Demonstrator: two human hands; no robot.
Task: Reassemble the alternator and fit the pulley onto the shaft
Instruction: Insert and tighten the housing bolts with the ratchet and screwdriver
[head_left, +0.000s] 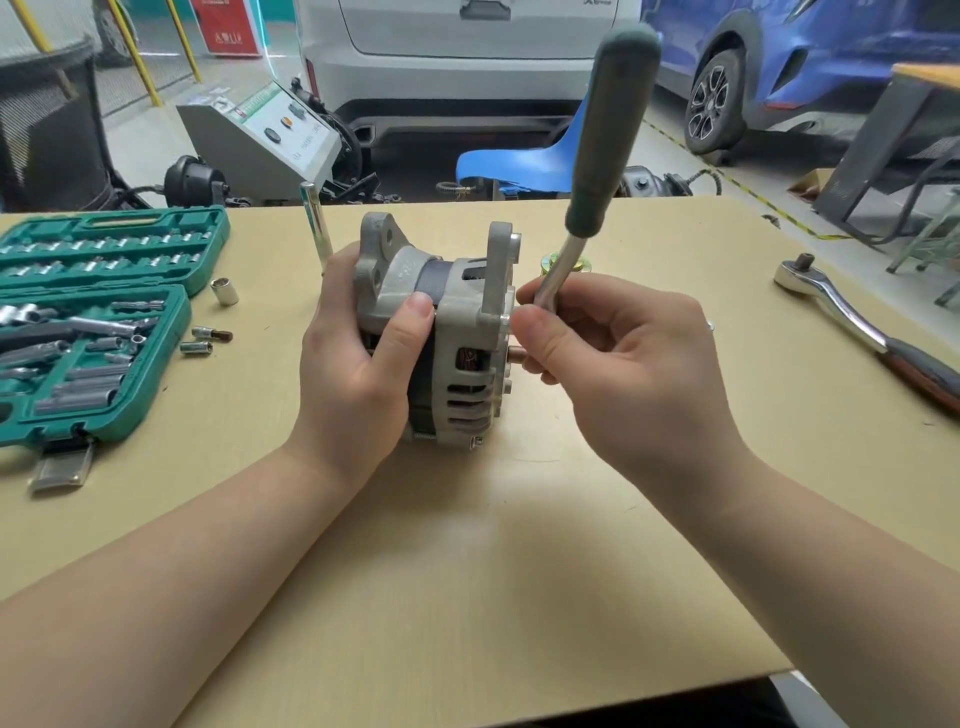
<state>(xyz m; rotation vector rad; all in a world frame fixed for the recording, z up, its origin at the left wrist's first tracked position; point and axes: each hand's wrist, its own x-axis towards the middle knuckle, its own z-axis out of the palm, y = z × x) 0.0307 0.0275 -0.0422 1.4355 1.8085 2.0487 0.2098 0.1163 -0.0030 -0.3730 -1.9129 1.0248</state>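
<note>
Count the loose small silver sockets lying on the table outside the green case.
3: one upright socket by the case's upper half, two lying sockets beside its lower half. Others may be hidden.

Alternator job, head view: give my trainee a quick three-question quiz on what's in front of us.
1. True or false: the pulley is already on the shaft.
2. Which hand grips the alternator?
3. The ratchet lies: A) in the socket case B) on the table, right side C) in the right hand.

Key: 1 false; 2 left hand; 3 B.
</note>
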